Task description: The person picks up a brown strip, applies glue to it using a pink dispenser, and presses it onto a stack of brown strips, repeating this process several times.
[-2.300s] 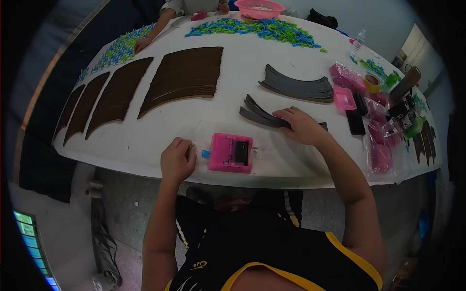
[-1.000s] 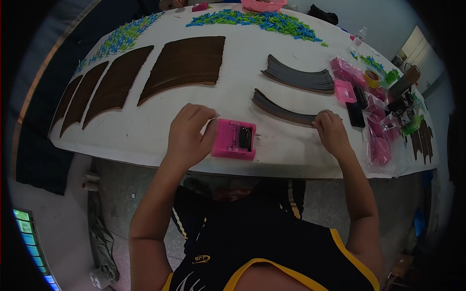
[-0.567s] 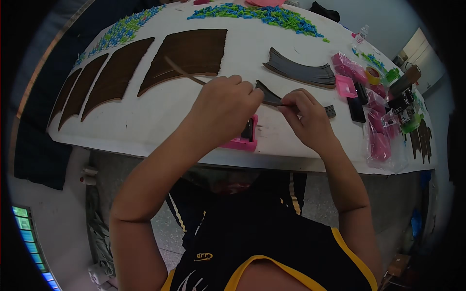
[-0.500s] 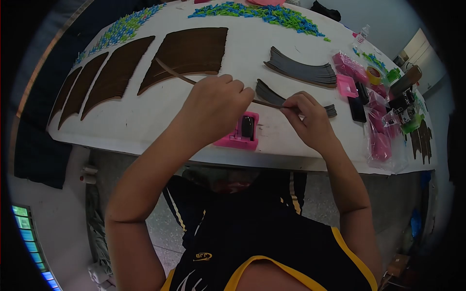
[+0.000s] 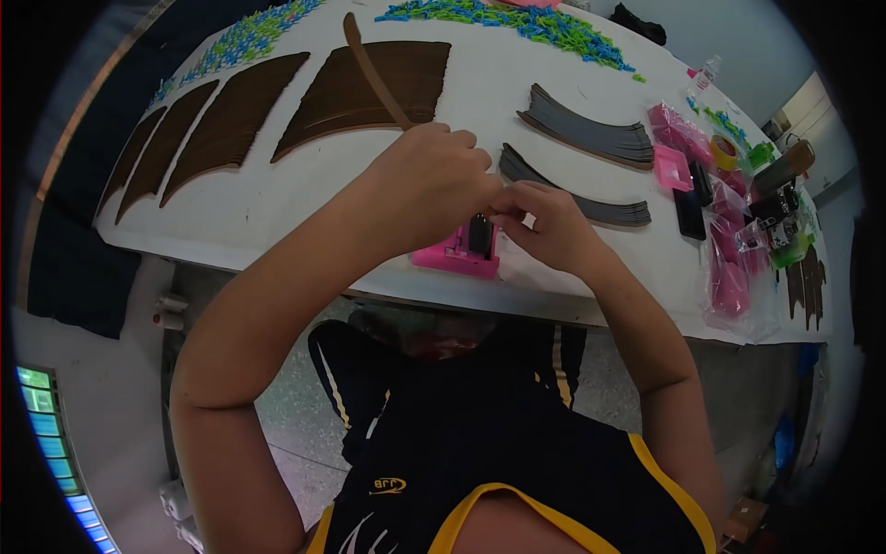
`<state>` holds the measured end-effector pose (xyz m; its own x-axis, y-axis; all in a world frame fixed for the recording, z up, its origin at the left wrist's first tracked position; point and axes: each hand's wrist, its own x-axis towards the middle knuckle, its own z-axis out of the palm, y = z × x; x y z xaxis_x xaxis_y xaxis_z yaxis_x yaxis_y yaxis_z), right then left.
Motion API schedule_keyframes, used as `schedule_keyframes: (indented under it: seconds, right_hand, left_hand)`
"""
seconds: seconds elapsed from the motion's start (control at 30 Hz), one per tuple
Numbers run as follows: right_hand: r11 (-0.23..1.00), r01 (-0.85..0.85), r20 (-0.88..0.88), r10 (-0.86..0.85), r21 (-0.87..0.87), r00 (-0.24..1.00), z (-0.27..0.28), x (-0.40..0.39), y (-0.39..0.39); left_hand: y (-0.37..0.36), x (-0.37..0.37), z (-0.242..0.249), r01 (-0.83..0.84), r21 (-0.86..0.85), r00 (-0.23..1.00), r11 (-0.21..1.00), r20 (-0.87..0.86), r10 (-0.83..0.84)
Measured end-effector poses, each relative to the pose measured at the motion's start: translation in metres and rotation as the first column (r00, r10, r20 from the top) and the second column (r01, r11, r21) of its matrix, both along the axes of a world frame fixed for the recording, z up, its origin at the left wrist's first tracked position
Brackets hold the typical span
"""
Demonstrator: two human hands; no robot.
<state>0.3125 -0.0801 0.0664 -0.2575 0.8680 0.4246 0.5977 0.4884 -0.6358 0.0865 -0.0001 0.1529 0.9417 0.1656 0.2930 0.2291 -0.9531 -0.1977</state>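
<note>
My left hand [image 5: 436,177] is closed around a narrow brown strip [image 5: 371,72], whose long free end sticks up and away past the knuckles. Close against it, my right hand [image 5: 551,229] has its fingers pinched at what looks like the strip's other end, mostly hidden by the fingers. Just below both hands sits a pink tray-like device [image 5: 452,262] with a dark part in it, partly covered by the left hand. A curved stack of grey-black strips [image 5: 609,211] lies beyond the right hand. Behind the left hand is a wide row of brown strips [image 5: 360,102].
More brown strip rows [image 5: 235,120] lie on the white table [image 5: 231,217] at left. Blue and green clips [image 5: 517,26] cover the far edge. A second grey-black stack [image 5: 591,134] lies at right, near a black phone [image 5: 688,214] and pink items in plastic [image 5: 729,286].
Both hands have come together over the pink device, the right one moving left and slightly nearer. The strip's free end has swung from pointing left to pointing up and away.
</note>
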Motion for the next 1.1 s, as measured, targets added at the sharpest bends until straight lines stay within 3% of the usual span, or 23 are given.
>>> schedule_keyframes:
  seconds: [0.07, 0.37, 1.0, 1.1]
  right_hand:
    - [0.998, -0.001, 0.014, 0.002, -0.061, 1.0, 0.001, -0.002, 0.001]
    - [0.999, -0.005, -0.004, 0.005, -0.042, 1.0, -0.013, -0.007, 0.007]
    - [0.999, 0.026, -0.073, -0.024, 0.027, 0.997, -0.025, -0.014, 0.009]
    - [0.999, 0.034, -0.078, -0.033, 0.018, 0.996, -0.022, -0.011, 0.005]
  left_hand:
    - [-0.003, 0.002, 0.007, 0.001, 0.038, 0.998, 0.999, -0.055, 0.001]
    - [-0.005, 0.01, 0.008, -0.013, 0.132, 0.99, 0.991, -0.141, 0.031]
    - [-0.005, 0.005, 0.009, -0.034, 0.106, 0.987, 0.994, -0.154, 0.05]
    - [-0.002, -0.004, -0.001, -0.022, 0.087, 0.996, 0.996, -0.089, 0.03]
